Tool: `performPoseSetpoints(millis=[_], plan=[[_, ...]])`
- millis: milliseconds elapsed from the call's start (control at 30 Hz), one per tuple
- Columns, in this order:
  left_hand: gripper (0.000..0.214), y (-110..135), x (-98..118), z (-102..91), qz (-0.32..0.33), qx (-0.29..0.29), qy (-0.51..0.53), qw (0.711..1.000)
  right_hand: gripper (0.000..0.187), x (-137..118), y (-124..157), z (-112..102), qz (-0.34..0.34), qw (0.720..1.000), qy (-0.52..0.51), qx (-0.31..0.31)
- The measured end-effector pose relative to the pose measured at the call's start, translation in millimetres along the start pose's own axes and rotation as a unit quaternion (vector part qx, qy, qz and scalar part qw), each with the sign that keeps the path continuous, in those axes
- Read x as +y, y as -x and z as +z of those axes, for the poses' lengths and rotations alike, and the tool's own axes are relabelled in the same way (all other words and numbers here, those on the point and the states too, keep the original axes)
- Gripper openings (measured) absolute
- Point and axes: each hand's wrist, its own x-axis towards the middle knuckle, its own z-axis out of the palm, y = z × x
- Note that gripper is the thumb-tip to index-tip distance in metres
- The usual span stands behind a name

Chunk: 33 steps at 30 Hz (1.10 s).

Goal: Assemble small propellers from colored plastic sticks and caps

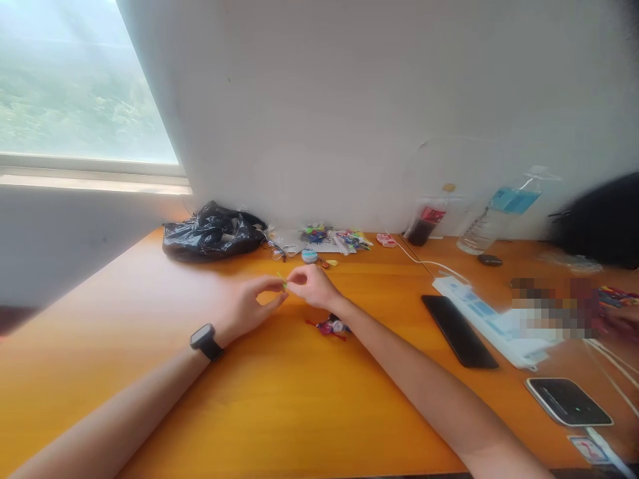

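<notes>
Right hand (317, 287) fingers pinch a tiny yellow-green piece (284, 285) toward the tabletop's (239, 412) far edge; left hand (242, 307) fingers, narrowed, meet its left side, grip unclear; long axis indistinct.

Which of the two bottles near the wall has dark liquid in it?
The red-labelled bottle, on the left of the pair; the blue-labelled bottle looks clear instead.

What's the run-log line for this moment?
left hand: at green piece | right hand: pinching it | table: black bag, phone
</notes>
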Motion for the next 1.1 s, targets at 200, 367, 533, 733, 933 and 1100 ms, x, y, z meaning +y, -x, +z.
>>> performPoseSetpoints(millis=[200,367,533,733,933,1100], plan=[[0.025,2,0,-2.7,0.009,-0.007,-0.050,0.999,0.009,1,2,1,0.057,0.993,-0.091,-0.057],[0.022,4,-6,-2.6,-0.020,-0.050,-0.006,0.999,0.006,-2,5,3,0.089,0.983,-0.119,-0.109],[0.023,5,-10,-1.0,-0.025,-0.054,0.010,0.998,0.012,7,4,4,0.085,0.978,-0.134,-0.134],[0.017,4,-13,-1.3,-0.017,-0.074,0.005,0.997,0.018,12,4,10,0.079,0.990,-0.043,-0.112],[0.028,-4,-22,-8.3,-0.046,0.001,0.001,0.999,0.013,4,2,2,0.045,0.989,0.117,-0.074],[0.031,-9,-30,-13.8,-0.096,-0.021,0.040,0.994,0.018,-2,3,-21,0.080,0.952,0.279,-0.100]])
